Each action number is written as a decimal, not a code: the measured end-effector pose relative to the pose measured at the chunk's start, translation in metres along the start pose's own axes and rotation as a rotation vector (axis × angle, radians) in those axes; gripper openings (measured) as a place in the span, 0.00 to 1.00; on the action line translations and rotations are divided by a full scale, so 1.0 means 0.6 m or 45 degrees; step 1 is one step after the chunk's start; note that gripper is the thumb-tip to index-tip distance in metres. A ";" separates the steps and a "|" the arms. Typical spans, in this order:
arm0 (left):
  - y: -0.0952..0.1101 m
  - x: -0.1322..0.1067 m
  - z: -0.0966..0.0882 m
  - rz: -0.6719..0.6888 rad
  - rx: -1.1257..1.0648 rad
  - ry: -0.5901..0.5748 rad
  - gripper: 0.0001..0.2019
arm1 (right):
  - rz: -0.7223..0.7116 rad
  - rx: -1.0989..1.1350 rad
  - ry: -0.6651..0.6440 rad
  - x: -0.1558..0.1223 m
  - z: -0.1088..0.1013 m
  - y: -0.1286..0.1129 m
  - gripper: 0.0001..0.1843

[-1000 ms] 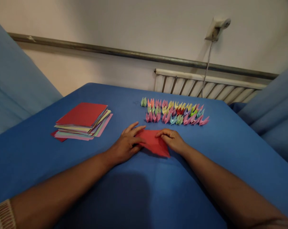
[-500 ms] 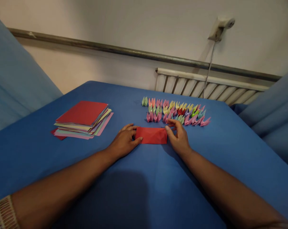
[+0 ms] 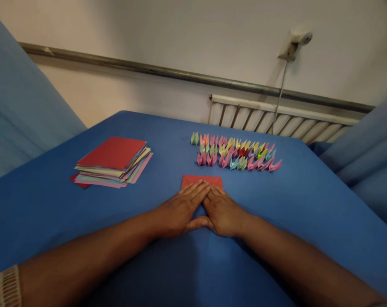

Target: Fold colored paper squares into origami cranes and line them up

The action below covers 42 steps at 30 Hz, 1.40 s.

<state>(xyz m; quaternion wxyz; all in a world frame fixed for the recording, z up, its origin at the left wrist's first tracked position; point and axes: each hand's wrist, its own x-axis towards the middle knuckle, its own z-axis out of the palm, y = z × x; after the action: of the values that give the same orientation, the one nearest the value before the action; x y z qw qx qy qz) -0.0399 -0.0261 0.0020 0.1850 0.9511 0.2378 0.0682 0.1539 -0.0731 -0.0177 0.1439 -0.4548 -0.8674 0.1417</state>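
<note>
A folded sheet of red paper (image 3: 202,178) lies flat on the blue table in front of me, its near part covered by my hands. My left hand (image 3: 182,211) rests on it from the left, fingers stretched out flat. From the right my right hand (image 3: 225,211) lies on the paper too, its fingers extended. The fingertips of both hands meet over the sheet, and the thumbs come together closer to me. Neither hand grips anything.
A stack of coloured paper (image 3: 113,155) with a red sheet on top sits at the left. Several small folded-paper figures (image 3: 242,151) stand in rows beyond my hands. Behind the blue table (image 3: 68,213) are a radiator (image 3: 244,111), a wall pipe (image 3: 148,69) and blue curtains (image 3: 23,94).
Both hands have come inward from the ends of the red paper and now press flat on its near part, fingertips touching. The left no longer holds the paper's edge.
</note>
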 end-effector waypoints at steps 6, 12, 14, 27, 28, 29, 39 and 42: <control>-0.019 -0.005 -0.002 -0.179 0.196 -0.061 0.47 | 0.231 -0.057 0.035 -0.003 0.001 -0.004 0.42; -0.047 -0.014 -0.005 -0.404 0.297 0.012 0.48 | 0.524 -0.113 0.228 0.001 0.000 0.037 0.33; -0.056 -0.011 -0.005 -0.482 0.314 0.067 0.45 | 0.560 -0.130 0.330 0.006 -0.002 0.051 0.30; -0.066 0.059 -0.042 -0.410 0.267 0.161 0.27 | 0.634 0.014 0.403 0.028 -0.019 0.089 0.22; -0.068 0.063 -0.049 -0.428 0.250 0.129 0.27 | 0.622 0.029 0.404 0.027 -0.019 0.088 0.22; -0.070 0.065 -0.054 -0.444 0.234 0.107 0.26 | 0.607 0.042 0.402 0.027 -0.019 0.088 0.22; -0.082 0.051 -0.046 -0.414 -0.217 0.256 0.13 | 0.537 0.531 0.529 0.032 -0.007 0.102 0.39; -0.072 0.051 -0.042 -0.539 -0.582 0.386 0.13 | 0.516 1.033 0.615 0.039 -0.001 0.109 0.29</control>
<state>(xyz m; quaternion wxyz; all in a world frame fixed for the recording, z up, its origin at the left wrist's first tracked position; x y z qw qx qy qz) -0.0369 0.0322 0.0099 0.3659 0.7936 0.4332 0.2204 0.1903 -0.0180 -0.0388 0.4748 -0.5410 -0.5791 0.3828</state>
